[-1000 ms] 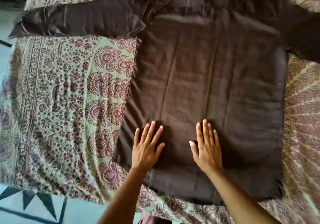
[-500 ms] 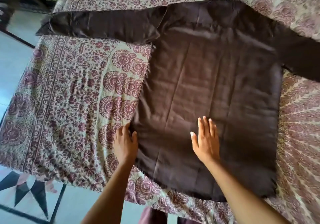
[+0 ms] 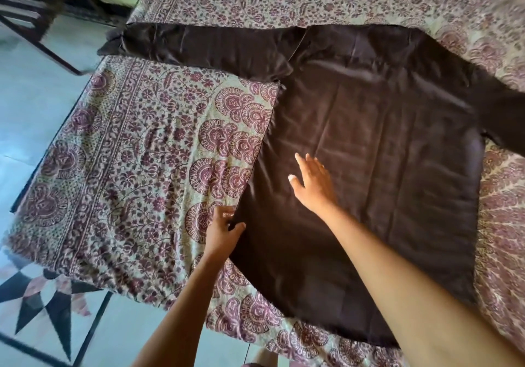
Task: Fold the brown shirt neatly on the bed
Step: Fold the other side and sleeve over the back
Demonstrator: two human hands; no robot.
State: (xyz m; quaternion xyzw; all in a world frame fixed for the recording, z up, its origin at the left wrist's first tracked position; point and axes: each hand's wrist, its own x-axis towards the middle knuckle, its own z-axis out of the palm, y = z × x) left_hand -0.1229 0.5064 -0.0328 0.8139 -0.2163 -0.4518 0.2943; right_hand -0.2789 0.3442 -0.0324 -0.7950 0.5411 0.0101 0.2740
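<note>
Floor (image 3: pixel 34 127): pale tiles at the person's left, with a dark star pattern nearest.
Left hand (image 3: pixel 223 231): at the shirt's side edge near the hem, with thumb on top and fingers curled beneath, pinching the cloth.
Right hand (image 3: pixel 314 186): fingers straight and slightly spread over the lower middle of the shirt. Whether it presses the cloth or hovers just above it cannot be told.
Brown shirt (image 3: pixel 383 153): spread flat on the bed, hem toward the person, faint creases running down its length.
Bedspread (image 3: pixel 136 153): cream with maroon floral and fan prints, under the whole shirt.
Sleeves: the left sleeve (image 3: pixel 213 48) stretches straight out, its cuff at the bed's edge. The right sleeve (image 3: pixel 508 110) runs out of view.
Chair (image 3: pixel 31 5): dark wood, beyond the bed's far corner.
Handling: the cloth looks thin, soft and slightly glossy, so it is probably light, limp and inclined to slide or wrinkle.
Where to hold: probably at the side seam, one pinch near the hem and one near the shoulder, so the edge lifts straight.
</note>
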